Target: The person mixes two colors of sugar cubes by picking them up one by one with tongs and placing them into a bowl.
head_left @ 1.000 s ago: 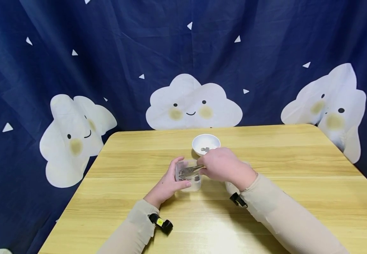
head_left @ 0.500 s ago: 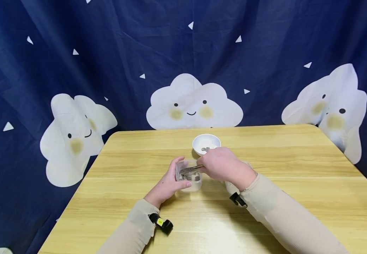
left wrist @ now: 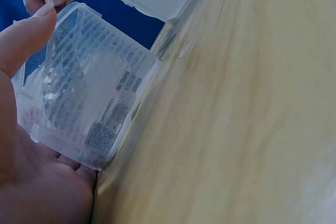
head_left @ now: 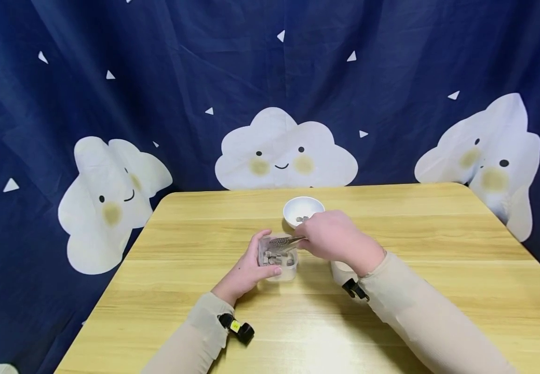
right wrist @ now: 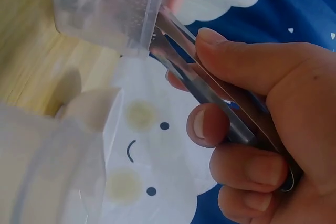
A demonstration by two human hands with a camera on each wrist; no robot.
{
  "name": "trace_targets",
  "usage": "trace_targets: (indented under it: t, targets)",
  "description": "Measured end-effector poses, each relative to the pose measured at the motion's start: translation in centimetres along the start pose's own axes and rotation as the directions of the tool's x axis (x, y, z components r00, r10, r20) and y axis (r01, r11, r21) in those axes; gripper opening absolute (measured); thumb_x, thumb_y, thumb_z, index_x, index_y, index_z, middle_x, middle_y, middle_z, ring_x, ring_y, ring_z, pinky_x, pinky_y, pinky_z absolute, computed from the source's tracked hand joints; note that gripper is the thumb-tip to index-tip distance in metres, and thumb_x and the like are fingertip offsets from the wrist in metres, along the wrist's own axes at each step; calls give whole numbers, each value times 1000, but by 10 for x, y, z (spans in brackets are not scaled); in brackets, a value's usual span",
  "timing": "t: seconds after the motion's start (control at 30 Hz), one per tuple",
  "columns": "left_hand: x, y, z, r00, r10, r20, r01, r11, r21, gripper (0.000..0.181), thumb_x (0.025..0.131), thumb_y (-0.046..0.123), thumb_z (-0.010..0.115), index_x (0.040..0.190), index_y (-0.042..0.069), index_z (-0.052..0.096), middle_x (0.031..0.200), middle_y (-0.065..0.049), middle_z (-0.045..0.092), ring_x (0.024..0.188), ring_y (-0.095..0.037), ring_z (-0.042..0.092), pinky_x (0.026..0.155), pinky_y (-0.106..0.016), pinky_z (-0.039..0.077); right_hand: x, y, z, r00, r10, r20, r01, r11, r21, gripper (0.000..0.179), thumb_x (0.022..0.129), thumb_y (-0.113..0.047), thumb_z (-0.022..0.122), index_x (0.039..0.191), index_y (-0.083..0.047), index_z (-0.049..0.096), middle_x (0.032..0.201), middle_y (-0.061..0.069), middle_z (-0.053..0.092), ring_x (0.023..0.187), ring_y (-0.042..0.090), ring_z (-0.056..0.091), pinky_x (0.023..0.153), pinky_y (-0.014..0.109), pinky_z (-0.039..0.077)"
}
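My left hand holds a small clear plastic container, thumb and fingers on opposite sides of it. Several small grey pieces lie inside. With my right hand I grip metal tongs between thumb and fingers. Their broad, perforated ends reach into the container's mouth, near its far rim. Through the cloudy wall in the left wrist view, the ends look blurred; I cannot tell whether a piece is between them. The container stands by the table surface there.
Just behind the hands stands a white bowl with a few grey pieces. A second translucent container stands partly under my right wrist and fills the lower left of the right wrist view. Behind the wooden table hangs a blue curtain.
My right hand has lifted slightly and shifted right. The tongs' ends have risen from the grey pieces toward the container's far rim. My left hand and the container have stayed in place.
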State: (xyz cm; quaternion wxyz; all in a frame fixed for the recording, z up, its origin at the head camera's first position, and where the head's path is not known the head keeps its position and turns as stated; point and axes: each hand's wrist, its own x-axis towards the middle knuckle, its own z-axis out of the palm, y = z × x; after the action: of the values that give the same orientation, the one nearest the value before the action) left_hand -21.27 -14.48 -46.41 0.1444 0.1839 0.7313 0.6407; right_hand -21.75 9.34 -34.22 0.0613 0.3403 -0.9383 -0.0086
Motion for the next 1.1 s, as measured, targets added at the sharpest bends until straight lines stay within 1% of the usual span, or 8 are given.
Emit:
trace_targets:
  t: [0.27,0.43,0.6,0.7,0.77,0.9,1.0,1.1]
  targets:
    - [1,0,0,1000,24,10,-24,1000,12,99,86,7,80,159,21,14,158,-7,34,134,-28,48,114,-44,36,10,-9,1,996,-14,83,16,1000,-23,14,90,-42,74,92,-28,74,81,-6,69,78,18,66,68,47,57]
    - [2,-1,0,999,35,12,-35,999,30,99,86,8,80,159,19,14,159,-9,33,137,-27,45,117,-45,31,11,-11,-6,993,4,115,1,999,-41,12,90,-39,76,90,-27,76,80,-5,69,78,18,66,67,47,56]
    - [2,-1,0,999,33,18,-33,999,23,99,86,7,80,159,19,15,159,-8,33,135,-28,47,116,-45,33,11,-12,-9,993,8,120,-1,998,-64,13,89,-39,76,94,-27,76,81,-3,69,79,20,66,64,49,56]
    - [1,0,0,999,30,20,-30,1000,10,99,85,7,81,158,22,16,158,-5,33,134,-27,48,114,-44,36,11,-12,-6,993,10,117,-3,998,-59,14,89,-41,76,93,-27,75,81,-3,69,78,20,66,66,49,56]
    - [1,0,0,999,29,23,-30,1000,4,99,86,8,81,159,21,15,158,-5,33,133,-27,48,113,-43,37,12,-11,-3,993,14,116,-8,999,-50,15,89,-42,76,91,-27,74,81,-3,69,78,20,66,67,48,56]
    - [1,0,0,999,31,17,-31,999,25,99,85,8,81,159,19,15,158,-7,33,134,-28,48,114,-45,36,12,-10,0,993,13,115,-8,999,-35,14,89,-41,76,90,-27,74,81,-4,69,77,20,66,66,47,56]
    - [2,0,-1,999,37,6,-37,998,54,99,85,10,81,159,18,16,158,-7,35,134,-27,47,115,-45,34,13,-10,0,993,11,114,-5,999,-53,13,88,-40,77,90,-27,75,79,-3,69,75,19,65,64,46,56]
    - [1,-2,-1,999,39,8,-40,997,60,100,85,12,82,159,17,15,158,-6,35,134,-27,48,115,-45,35,14,-10,0,994,8,108,-1,998,-66,16,87,-41,78,94,-26,77,81,-2,70,76,19,65,65,47,56]
